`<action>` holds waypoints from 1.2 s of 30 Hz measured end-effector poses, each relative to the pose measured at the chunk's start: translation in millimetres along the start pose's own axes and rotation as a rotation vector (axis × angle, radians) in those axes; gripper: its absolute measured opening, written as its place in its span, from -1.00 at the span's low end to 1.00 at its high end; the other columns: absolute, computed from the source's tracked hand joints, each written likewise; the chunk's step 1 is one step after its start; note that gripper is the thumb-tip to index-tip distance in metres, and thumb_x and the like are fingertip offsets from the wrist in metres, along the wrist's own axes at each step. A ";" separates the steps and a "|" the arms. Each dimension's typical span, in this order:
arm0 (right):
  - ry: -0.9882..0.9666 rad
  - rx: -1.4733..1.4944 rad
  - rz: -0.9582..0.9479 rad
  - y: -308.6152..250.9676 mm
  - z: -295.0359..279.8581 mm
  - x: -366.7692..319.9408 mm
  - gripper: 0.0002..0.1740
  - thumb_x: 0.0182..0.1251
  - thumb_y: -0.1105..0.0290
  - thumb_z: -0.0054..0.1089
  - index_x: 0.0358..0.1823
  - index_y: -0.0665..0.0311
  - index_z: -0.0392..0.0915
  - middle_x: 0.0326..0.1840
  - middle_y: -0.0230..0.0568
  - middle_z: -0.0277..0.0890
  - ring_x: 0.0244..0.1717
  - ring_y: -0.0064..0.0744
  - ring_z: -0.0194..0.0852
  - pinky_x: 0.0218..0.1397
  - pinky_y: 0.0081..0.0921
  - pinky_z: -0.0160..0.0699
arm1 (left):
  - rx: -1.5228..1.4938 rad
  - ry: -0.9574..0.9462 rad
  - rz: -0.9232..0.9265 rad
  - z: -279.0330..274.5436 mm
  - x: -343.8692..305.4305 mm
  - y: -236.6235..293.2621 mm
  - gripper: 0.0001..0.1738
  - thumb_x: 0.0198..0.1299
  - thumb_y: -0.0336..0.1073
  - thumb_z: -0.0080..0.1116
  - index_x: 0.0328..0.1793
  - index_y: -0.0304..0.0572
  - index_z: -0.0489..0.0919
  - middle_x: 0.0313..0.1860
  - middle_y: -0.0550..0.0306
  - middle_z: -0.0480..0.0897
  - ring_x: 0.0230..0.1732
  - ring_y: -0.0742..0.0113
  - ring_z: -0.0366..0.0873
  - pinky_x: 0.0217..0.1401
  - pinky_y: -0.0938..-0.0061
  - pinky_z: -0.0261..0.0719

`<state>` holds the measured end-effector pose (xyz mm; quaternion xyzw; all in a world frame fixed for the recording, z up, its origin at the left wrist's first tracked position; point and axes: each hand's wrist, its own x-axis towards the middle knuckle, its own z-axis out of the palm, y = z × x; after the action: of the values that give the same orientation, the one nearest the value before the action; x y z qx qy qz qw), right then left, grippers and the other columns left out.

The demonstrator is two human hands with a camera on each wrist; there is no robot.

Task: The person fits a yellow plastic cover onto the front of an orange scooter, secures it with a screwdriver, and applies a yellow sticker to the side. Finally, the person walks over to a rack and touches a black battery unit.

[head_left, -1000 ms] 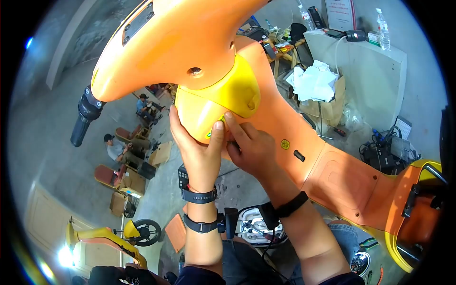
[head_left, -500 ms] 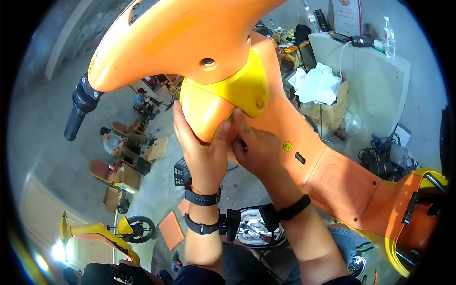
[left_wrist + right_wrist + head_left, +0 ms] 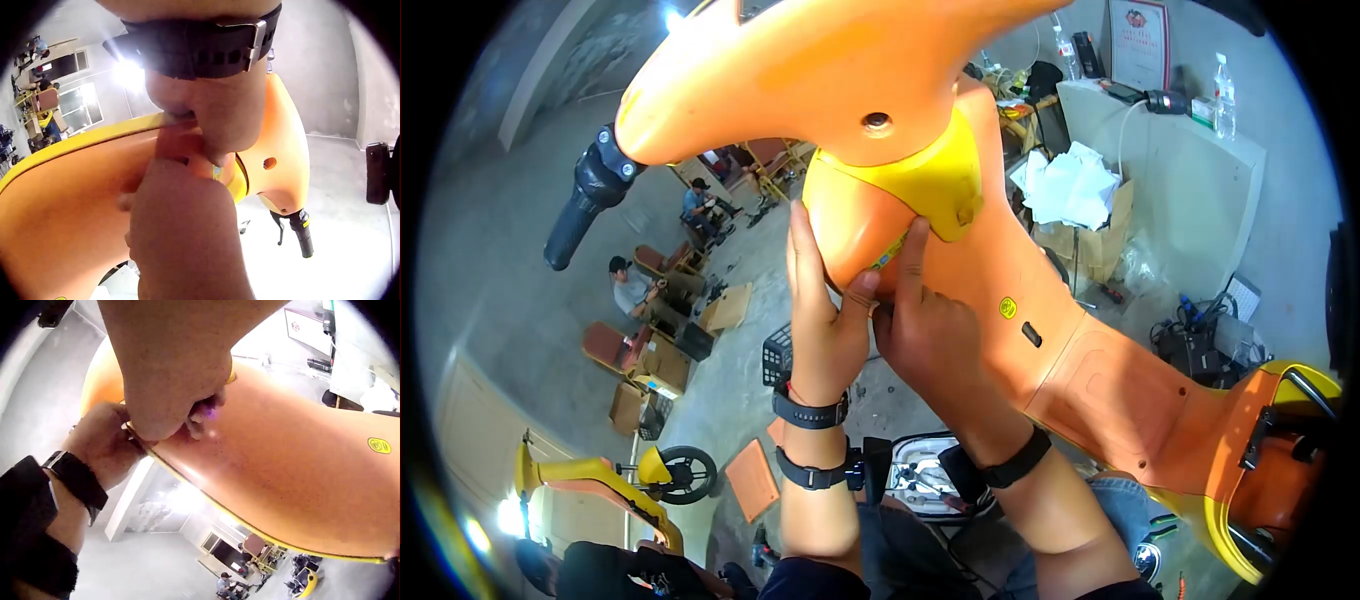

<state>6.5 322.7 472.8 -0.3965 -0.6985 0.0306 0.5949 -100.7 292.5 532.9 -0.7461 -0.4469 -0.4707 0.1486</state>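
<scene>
An orange electric-scooter body (image 3: 990,260) stands before me, with a yellow cover (image 3: 925,190) under its orange handlebar shell (image 3: 820,95). A narrow yellow-green sticker (image 3: 890,252) runs slantwise on the orange panel just below that cover. My left hand (image 3: 828,340) rests against the panel's left side, fingers straight, its thumb at the sticker's lower end. With a straight index finger, my right hand (image 3: 930,335) presses at the sticker's upper end; its other fingers are curled under. In the right wrist view the right hand (image 3: 178,381) hides the sticker.
A black handlebar grip (image 3: 575,220) juts out at left. Behind the scooter are a white cabinet (image 3: 1170,170) and a box of papers (image 3: 1070,190). Seated people (image 3: 632,290) are farther left. A second yellow scooter (image 3: 590,475) and an orange panel (image 3: 752,480) lie lower left.
My right index finger has straightened and stays at the sticker's upper end, uncovering more of it. The left thumb stays at the lower end. The head view has shifted slightly.
</scene>
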 end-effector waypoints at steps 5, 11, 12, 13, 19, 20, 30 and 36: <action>0.013 0.130 0.037 9.8 6.5 -3.9 -0.15 0.30 0.36 0.15 0.58 0.42 0.02 -0.54 -0.10 0.55 -0.61 -0.09 0.56 -0.56 -0.22 0.51 | -0.104 0.065 -0.061 9.7 -1.0 0.7 -0.14 0.36 -0.50 0.12 0.67 -0.34 -0.09 0.58 -0.16 0.16 0.53 0.07 0.19 0.57 0.30 0.12; -0.045 -0.137 -0.038 44.0 -15.4 4.7 -0.08 0.18 0.39 0.19 0.62 0.06 0.06 -0.35 -0.09 0.59 -0.56 -0.06 0.57 -0.52 -0.20 0.57 | -0.212 0.089 -0.052 14.3 -2.6 -6.1 -0.09 0.28 -0.60 0.11 0.68 -0.29 -0.10 0.64 -0.08 0.07 0.60 0.10 0.08 0.60 0.30 0.04; -0.009 -0.042 -0.040 46.2 -17.6 5.6 -0.07 0.15 0.41 0.20 0.61 0.04 0.09 -0.29 -0.11 0.59 -0.54 -0.07 0.58 -0.49 -0.21 0.59 | -0.214 0.078 -0.073 14.9 -3.2 -7.0 -0.09 0.28 -0.60 0.11 0.68 -0.28 -0.11 0.64 -0.06 0.05 0.60 0.11 0.06 0.61 0.30 0.03; 0.027 -0.011 -0.015 49.4 -15.7 2.9 -0.09 0.13 0.44 0.19 0.60 0.02 0.12 -0.27 -0.13 0.60 -0.51 -0.10 0.58 -0.47 -0.24 0.61 | -0.216 0.066 -0.095 16.4 -4.4 -7.5 -0.08 0.28 -0.61 0.10 0.68 -0.27 -0.12 0.65 -0.05 0.03 0.61 0.12 0.04 0.62 0.31 0.02; 0.008 0.002 -0.175 47.3 -13.0 -5.7 -0.10 0.07 0.48 0.20 0.55 -0.04 0.22 -0.37 -0.24 0.54 -0.53 -0.12 0.57 -0.47 -0.23 0.62 | -0.146 0.121 -0.104 22.0 -3.1 -7.8 -0.09 0.29 -0.51 0.16 0.67 -0.31 -0.10 0.61 -0.09 0.06 0.60 0.08 0.05 0.60 0.28 0.09; -0.004 0.013 -0.210 44.9 -10.8 -5.4 -0.11 0.06 0.48 0.20 0.53 -0.07 0.25 -0.40 -0.26 0.52 -0.54 -0.12 0.56 -0.47 -0.23 0.62 | -0.146 0.123 -0.103 22.8 -1.9 -5.5 -0.09 0.29 -0.51 0.16 0.67 -0.31 -0.10 0.61 -0.09 0.06 0.60 0.08 0.05 0.60 0.28 0.09; -0.055 -0.029 -0.279 66.8 -13.1 12.5 -0.34 0.20 0.49 0.14 0.35 -0.27 0.49 -0.46 -0.26 0.46 -0.56 -0.12 0.54 -0.47 -0.27 0.61 | -0.149 0.272 -0.100 33.5 2.0 -0.9 -0.03 0.11 -0.29 0.46 0.55 -0.42 0.13 0.48 -0.27 0.21 0.50 -0.11 0.20 0.54 0.19 0.19; -0.128 0.191 -0.214 81.9 -26.6 25.9 -0.23 0.16 0.53 0.14 0.46 -0.17 0.38 -0.31 -0.18 0.57 -0.37 -0.12 0.60 -0.32 -0.28 0.60 | -0.265 0.256 -0.114 36.3 -0.3 -1.8 -0.04 0.18 -0.37 0.39 0.60 -0.37 0.05 0.54 -0.18 0.15 0.54 0.02 0.15 0.56 0.24 0.17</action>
<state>72.3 382.6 459.3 -0.2585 -0.7673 0.0586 0.5840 -81.5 316.6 513.7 -0.6667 -0.3998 -0.6242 0.0779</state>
